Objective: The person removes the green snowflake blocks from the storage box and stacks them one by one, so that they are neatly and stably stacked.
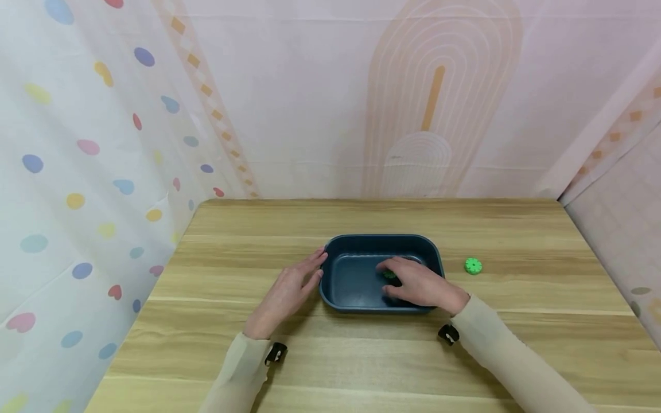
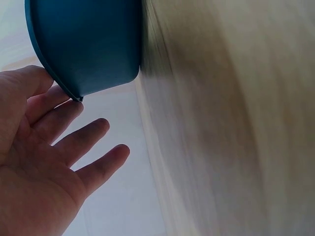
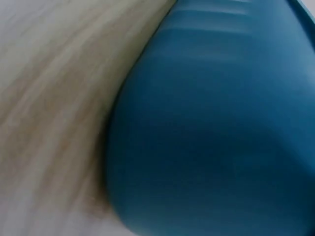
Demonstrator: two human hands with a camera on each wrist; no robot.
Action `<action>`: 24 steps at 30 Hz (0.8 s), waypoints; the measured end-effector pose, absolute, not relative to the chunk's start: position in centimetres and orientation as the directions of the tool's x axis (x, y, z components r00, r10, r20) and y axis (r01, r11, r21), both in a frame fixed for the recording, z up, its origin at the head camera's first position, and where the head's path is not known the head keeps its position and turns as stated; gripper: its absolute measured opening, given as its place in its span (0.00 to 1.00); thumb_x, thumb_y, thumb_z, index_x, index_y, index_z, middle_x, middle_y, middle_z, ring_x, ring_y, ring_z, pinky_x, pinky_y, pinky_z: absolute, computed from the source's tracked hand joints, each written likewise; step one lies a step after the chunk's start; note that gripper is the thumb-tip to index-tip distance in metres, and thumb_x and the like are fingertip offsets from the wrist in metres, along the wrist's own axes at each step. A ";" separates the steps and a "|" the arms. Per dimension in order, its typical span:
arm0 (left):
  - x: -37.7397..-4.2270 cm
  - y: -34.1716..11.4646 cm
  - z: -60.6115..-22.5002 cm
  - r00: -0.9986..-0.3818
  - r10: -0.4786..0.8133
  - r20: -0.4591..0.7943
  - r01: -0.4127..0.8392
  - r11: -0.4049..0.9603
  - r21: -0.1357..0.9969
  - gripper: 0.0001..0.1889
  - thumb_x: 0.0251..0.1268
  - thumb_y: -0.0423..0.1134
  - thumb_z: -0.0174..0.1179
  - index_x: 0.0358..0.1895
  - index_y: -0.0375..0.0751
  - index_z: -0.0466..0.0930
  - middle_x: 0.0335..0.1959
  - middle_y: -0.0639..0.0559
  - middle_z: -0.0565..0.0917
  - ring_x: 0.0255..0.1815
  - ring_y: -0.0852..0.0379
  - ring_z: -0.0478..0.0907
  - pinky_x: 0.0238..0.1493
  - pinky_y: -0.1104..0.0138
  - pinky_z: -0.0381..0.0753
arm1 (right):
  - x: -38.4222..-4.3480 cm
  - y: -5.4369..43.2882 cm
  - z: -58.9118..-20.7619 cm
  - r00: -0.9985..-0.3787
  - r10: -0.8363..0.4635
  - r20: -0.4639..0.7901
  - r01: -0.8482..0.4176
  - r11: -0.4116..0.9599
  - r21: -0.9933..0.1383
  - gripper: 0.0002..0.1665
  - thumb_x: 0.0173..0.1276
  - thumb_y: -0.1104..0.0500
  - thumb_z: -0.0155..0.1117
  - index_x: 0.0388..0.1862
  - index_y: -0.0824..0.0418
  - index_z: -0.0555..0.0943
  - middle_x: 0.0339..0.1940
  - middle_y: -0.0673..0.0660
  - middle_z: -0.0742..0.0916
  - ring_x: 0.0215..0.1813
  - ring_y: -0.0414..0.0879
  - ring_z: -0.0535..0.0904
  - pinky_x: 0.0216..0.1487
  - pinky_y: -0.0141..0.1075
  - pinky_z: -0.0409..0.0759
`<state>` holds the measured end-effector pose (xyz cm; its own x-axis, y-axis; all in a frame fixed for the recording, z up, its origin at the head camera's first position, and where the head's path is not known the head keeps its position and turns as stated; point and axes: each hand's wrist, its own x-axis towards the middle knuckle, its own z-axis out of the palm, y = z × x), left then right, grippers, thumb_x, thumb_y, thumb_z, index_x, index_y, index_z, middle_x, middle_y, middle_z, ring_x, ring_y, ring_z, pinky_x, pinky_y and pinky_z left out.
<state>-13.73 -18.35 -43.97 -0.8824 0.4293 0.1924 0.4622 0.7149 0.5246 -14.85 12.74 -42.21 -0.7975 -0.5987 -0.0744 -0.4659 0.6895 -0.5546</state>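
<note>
A dark blue oblong tray [image 1: 356,282] stands on the wooden table. My left hand [image 1: 289,291] is at its left end, with its fingertips against the rim. In the left wrist view, several fingers of this hand [image 2: 54,142] extend loosely beside the tray's wall [image 2: 93,44]. My right hand [image 1: 420,281] reaches over the right end into the tray, thumb and forefinger apart. A green notched piece [image 1: 389,275] lies between them, partly hidden by the hand. Outside the tray, to its right, sits a bright green round notched disc [image 1: 473,265]. The right wrist view shows only the tray's outer wall [image 3: 211,128].
The wooden table [image 1: 351,367] reaches back to a patterned curtain [image 1: 310,103]. Another curtain [image 1: 93,229] with coloured dots and hearts hangs along the left side. Black straps [image 1: 276,353] show at both wrists.
</note>
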 end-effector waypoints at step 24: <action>-14.0 -18.4 -43.5 -0.871 0.446 0.206 0.483 0.704 0.520 0.23 0.82 0.37 0.54 0.73 0.33 0.73 0.77 0.43 0.70 0.76 0.40 0.67 0.72 0.43 0.68 | -17.5 12.9 -42.8 -0.858 -0.512 -0.046 -0.424 0.757 -0.497 0.24 0.63 0.58 0.79 0.56 0.67 0.85 0.45 0.57 0.84 0.47 0.50 0.78 0.50 0.46 0.81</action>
